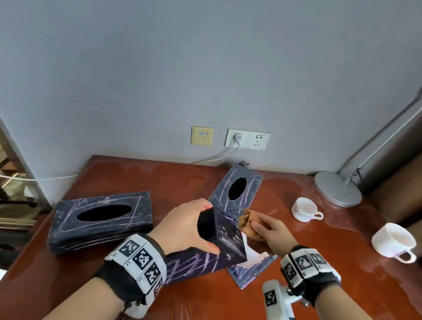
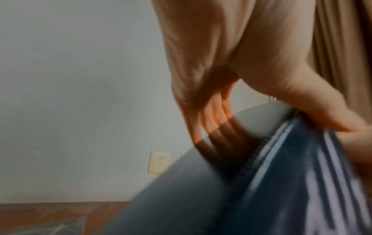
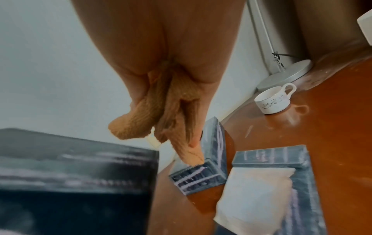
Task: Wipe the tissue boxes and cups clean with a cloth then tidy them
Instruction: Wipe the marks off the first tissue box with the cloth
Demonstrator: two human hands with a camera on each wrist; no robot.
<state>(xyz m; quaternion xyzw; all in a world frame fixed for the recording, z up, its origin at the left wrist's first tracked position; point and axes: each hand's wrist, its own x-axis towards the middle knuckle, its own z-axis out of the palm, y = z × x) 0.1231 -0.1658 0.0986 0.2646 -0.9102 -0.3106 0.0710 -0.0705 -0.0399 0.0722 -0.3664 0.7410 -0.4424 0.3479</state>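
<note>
My left hand grips a dark, chalk-scribbled tissue box shell by its open end and holds it tilted above the table; the left wrist view shows fingers inside the box and the thumb outside. My right hand holds a bunched brown cloth just right of that box; in the right wrist view the cloth hangs from the fingers. A second dark tissue box lies at the left. Two white cups stand at the right.
A lid panel with an oval hole is propped behind the hands. A flat base part holding white tissue lies under the right wrist. A grey lamp base stands at the back right. The red-brown table meets a grey wall with sockets.
</note>
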